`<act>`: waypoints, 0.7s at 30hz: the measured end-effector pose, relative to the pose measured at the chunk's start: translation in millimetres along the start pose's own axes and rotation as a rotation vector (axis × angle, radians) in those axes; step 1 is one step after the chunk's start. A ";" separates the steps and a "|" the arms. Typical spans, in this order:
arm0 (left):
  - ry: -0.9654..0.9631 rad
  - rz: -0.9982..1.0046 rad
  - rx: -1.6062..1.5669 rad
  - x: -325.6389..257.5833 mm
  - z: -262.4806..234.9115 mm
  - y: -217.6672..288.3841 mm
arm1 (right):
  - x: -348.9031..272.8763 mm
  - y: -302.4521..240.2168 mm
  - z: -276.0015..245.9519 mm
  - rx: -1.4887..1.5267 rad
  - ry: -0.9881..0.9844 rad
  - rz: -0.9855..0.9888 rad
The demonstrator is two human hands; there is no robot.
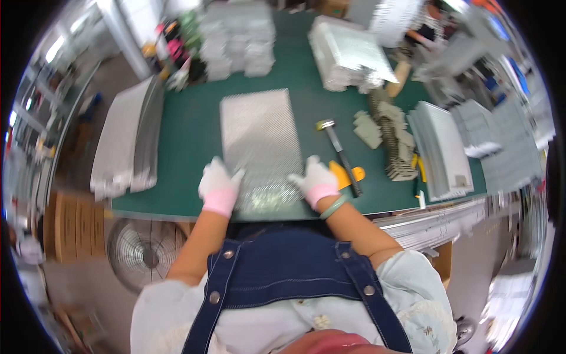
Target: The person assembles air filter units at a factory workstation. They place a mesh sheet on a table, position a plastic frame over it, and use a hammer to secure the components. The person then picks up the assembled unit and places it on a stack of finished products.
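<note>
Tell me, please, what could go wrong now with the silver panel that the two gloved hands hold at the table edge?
1. The silver finned panel lies with its near end at the edge of the green table; pulled nearer, it might tip off.
2. The left hand and right hand grip its sides; thin fins may bend or catch gloves.
3. The hammer lies close beside the right hand and could be knocked.

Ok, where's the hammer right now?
In the head view the hammer lies on the green table, right of the silver finned panel, just beyond the right hand.
</note>
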State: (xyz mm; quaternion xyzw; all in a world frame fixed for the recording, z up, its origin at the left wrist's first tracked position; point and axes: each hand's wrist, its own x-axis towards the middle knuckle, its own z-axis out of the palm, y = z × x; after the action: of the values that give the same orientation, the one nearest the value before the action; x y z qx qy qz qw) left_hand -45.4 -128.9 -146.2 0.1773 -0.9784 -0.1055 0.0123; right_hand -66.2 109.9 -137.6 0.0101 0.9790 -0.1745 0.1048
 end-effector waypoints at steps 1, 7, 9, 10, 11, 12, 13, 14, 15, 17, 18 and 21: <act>0.046 0.056 -0.018 1.9 11.9 -7.3 | -1.1 -0.1 2.2 0.058 0.000 -0.059; 0.075 0.163 -0.132 8.2 12.9 -12.9 | 6.1 7.4 4.5 0.099 -0.084 -0.186; 0.105 0.187 -0.180 12.1 15.6 -11.6 | 5.9 13.9 3.2 0.121 -0.074 -0.198; 0.100 0.192 -0.198 12.4 16.9 -13.3 | 4.5 15.3 2.3 0.128 -0.075 -0.208; 0.095 0.196 -0.216 13.4 17.5 -14.6 | 3.8 16.3 0.5 0.134 -0.076 -0.221; 0.092 0.197 -0.235 14.9 18.4 -14.3 | 3.2 17.5 -2.1 0.138 -0.079 -0.223; 0.078 0.191 -0.263 13.9 15.0 -14.5 | 1.0 17.1 -3.1 0.147 -0.087 -0.228; 0.073 0.185 -0.277 13.4 13.6 -13.6 | 0.6 17.9 -3.1 0.155 -0.095 -0.232; 0.068 0.176 -0.286 11.0 11.9 -14.8 | 0.1 19.6 -0.2 0.166 -0.102 -0.248; 0.067 0.153 -0.299 12.1 13.2 -15.7 | 2.6 22.0 0.9 0.181 -0.086 -0.259; 0.052 0.146 -0.285 12.1 13.7 -18.0 | 2.3 23.0 2.8 0.187 -0.085 -0.263; 0.003 0.128 -0.279 14.7 10.7 -18.3 | 0.3 22.4 3.9 0.212 -0.074 -0.273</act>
State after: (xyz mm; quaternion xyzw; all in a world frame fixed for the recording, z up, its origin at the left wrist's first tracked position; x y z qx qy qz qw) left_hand -53.5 -148.6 -160.8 0.1115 -0.9635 -0.2392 0.0451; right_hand -64.5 129.6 -148.8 -0.1184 0.9429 -0.2895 0.1147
